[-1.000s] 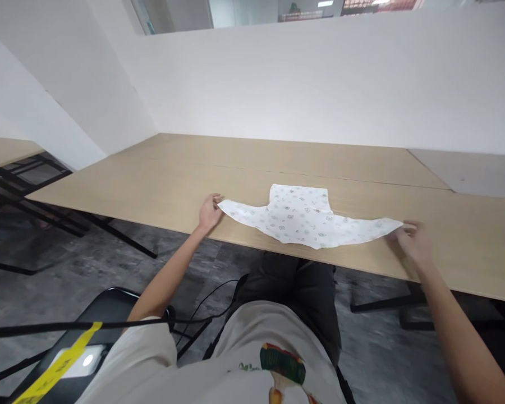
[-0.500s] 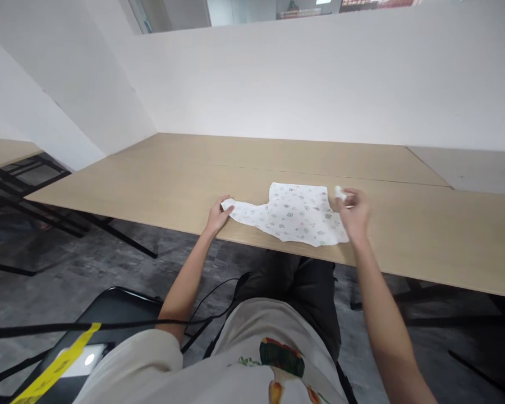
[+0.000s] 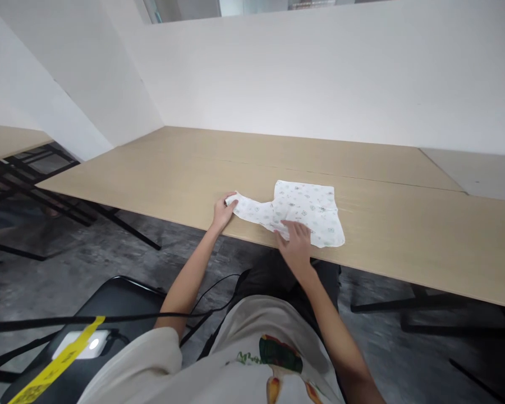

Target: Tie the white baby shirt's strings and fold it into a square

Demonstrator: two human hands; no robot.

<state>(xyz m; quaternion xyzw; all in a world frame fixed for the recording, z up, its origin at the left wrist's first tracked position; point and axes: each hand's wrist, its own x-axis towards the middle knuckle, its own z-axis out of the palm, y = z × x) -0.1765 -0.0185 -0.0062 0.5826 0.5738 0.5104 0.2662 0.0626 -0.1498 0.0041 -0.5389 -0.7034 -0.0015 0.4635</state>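
Observation:
A small white garment (image 3: 307,202) with a scattered print lies flat near the table's front edge, one sleeve-like strip stretched out to the left. My left hand (image 3: 223,212) pinches the tip of that strip between thumb and fingers. Fingers spread, my right hand (image 3: 295,244) rests palm down on the garment's lower front, near where the strip joins the wider part. It covers a piece of the fabric there.
The light wooden table (image 3: 185,185) runs wide to both sides, against a white wall (image 3: 286,78). Left of me a black chair (image 3: 126,297) carries a white device (image 3: 82,343) with yellow tape (image 3: 54,367). Black cables (image 3: 151,318) cross beside my left arm.
My right hand has let go of the garment's right side, where it held up a bit of fabric, and moved left onto its front. My left hand still pinches the strip's end.

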